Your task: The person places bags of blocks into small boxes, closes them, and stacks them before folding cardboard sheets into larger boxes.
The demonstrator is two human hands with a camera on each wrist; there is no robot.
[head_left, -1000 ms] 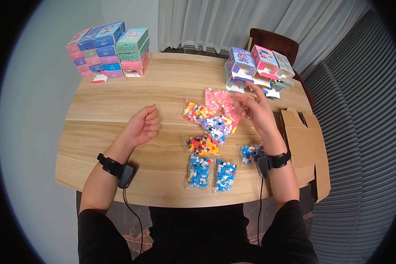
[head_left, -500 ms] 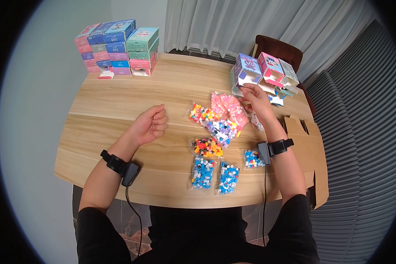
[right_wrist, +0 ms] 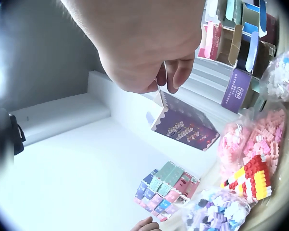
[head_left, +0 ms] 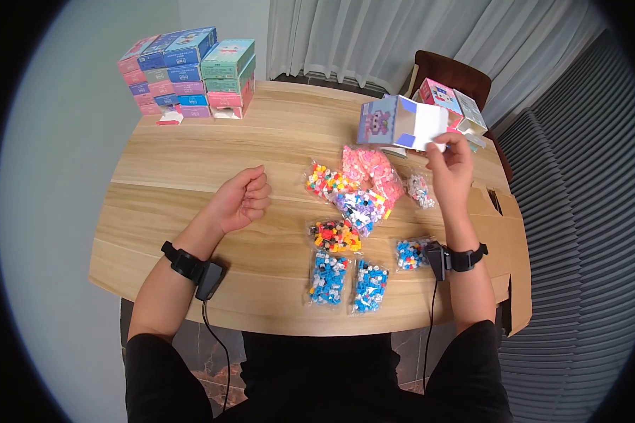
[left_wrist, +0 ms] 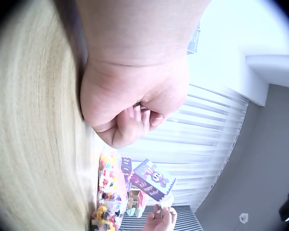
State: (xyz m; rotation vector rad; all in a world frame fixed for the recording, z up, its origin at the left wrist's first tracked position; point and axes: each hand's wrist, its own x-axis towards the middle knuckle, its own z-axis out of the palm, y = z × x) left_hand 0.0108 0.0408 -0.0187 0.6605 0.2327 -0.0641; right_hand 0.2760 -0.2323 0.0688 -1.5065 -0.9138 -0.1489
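My right hand (head_left: 454, 168) pinches the white open flap of a purple box (head_left: 379, 125) between thumb and fingers. The box, with a cartoon figure on its face, is tipped on its side over the far right of the table. In the right wrist view the box (right_wrist: 187, 123) hangs from the fingertips. My left hand (head_left: 241, 200) rests on the table with its fingers curled into the palm, holding nothing. To its right lie bags of pink bricks (head_left: 374, 169), purple and white bricks (head_left: 361, 210), and red, yellow and black bricks (head_left: 335, 236).
Stacked small boxes (head_left: 190, 74) stand at the far left. Other opened boxes (head_left: 444, 99) are at the far right, before a brown chair (head_left: 455, 70). Bags of blue bricks (head_left: 328, 278) lie near the front edge. A flattened cardboard carton (head_left: 497, 233) covers the right edge.
My right hand took hold of the purple box's flap and lifted it off the right-hand group, tipping it leftward. The left hand stays where it was.
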